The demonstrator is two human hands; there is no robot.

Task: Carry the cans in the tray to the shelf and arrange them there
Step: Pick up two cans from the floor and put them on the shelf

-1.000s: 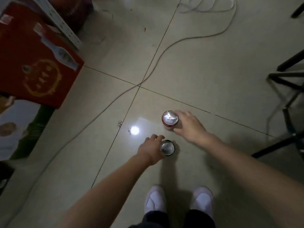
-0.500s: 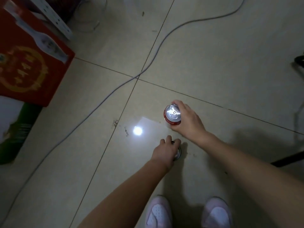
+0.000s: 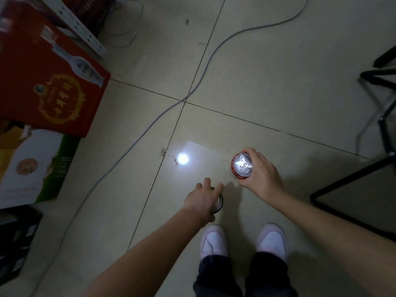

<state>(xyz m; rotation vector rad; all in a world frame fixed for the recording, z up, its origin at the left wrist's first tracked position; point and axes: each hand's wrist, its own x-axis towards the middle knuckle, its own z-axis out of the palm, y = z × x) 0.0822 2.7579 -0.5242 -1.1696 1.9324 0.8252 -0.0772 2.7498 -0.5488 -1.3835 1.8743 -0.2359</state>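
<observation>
My right hand [image 3: 260, 175] is closed around a red can [image 3: 242, 166] with a silver top, held upright above the tiled floor. My left hand [image 3: 202, 199] covers a second can [image 3: 219, 204], of which only a sliver of silver rim shows under the fingers. The fingers wrap over its top. No tray and no shelf board are in view; a white perforated shelf post [image 3: 81, 31] slants across the top left.
A red carton [image 3: 53, 82] and a white-and-green carton [image 3: 30, 166] lie at the left, a dark box [image 3: 15, 243] below them. A grey cable [image 3: 150, 127] crosses the floor. Black metal legs [image 3: 364, 174] stand at the right. My feet [image 3: 244, 241] are below the hands.
The view has swung so the cartons and the black legs came back into sight. My left hand has slid further over its can, hiding the top. The right hand keeps its can.
</observation>
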